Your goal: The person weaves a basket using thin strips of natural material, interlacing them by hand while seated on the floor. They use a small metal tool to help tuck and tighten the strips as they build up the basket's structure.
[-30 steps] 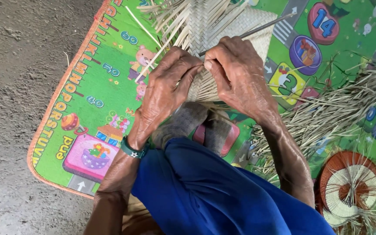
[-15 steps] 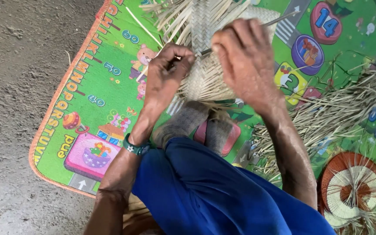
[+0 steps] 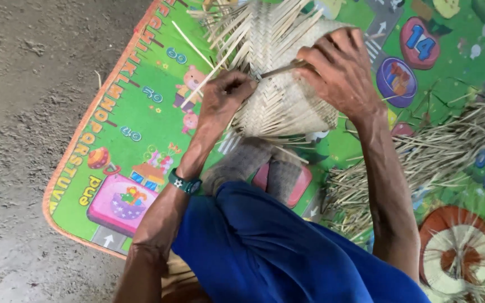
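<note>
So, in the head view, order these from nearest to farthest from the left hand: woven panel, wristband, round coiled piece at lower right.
1. Woven panel: touching the left hand, just to its right.
2. Wristband: below the hand, on the same arm.
3. Round coiled piece: far off at the lower right of the play mat.

No packages, labels, signs or screens show (only printed pictures on the green play mat (image 3: pixel 141 129))
</note>
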